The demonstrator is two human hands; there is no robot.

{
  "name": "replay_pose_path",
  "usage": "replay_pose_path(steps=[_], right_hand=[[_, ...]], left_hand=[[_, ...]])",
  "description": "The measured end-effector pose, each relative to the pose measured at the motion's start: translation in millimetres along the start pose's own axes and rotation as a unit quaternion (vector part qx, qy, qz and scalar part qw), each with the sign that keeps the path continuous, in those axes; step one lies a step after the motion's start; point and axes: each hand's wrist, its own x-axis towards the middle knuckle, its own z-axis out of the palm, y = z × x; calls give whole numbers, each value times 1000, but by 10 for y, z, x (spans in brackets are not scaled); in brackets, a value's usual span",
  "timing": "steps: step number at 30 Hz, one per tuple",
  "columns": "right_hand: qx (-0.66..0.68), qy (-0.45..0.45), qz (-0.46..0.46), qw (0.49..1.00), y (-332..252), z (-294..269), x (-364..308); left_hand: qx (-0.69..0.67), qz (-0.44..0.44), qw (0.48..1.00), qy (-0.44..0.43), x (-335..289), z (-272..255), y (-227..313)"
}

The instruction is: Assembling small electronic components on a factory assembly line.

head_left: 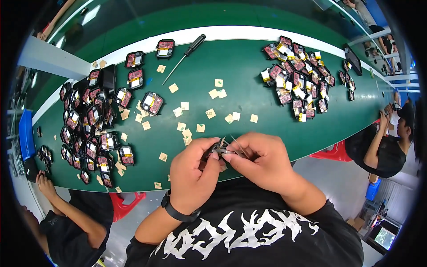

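Note:
Close in front of my body, both hands meet over a small black device housing (pixel 208 154), mostly hidden by the fingers. My left hand (pixel 194 171) is closed around it, thumb and forefinger pinching its edge. Pinched in my right hand (pixel 265 163) are what look like thin metal tweezers (pixel 239 146), their slim ends showing between the fingers. The fingertips of the two hands nearly touch. Small square beige paper pieces (pixel 200 128) lie scattered on the green table (pixel 242 95) just beyond my hands.
Many open black housings with red circuit boards (pixel 108 141) are piled at the left. Another heap, with white and yellow batteries (pixel 299 92), lies at the far right. A black-handled screwdriver (pixel 194 45) rests at the back. Other people sit at both sides, near red stools (pixel 332 152).

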Motion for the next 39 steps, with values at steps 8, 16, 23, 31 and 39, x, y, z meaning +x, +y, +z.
replay_pose_path(steps=[8,16,23,31,39], right_hand=[[-45,-5,-61,997,65,16,47],[-24,-14,-45,999,135,29,103],[45,17,86,995,102,60,208],[8,-47,90,995,83,-14,276],[189,-69,110,973,48,-54,168]], left_hand=[[60,24,996,-57,14,-88,8],[61,56,993,-81,22,-128,-2],[5,26,992,-120,-7,-200,-23],[-9,-11,991,-136,25,-228,58],[-73,-17,995,-69,-10,-128,127]])
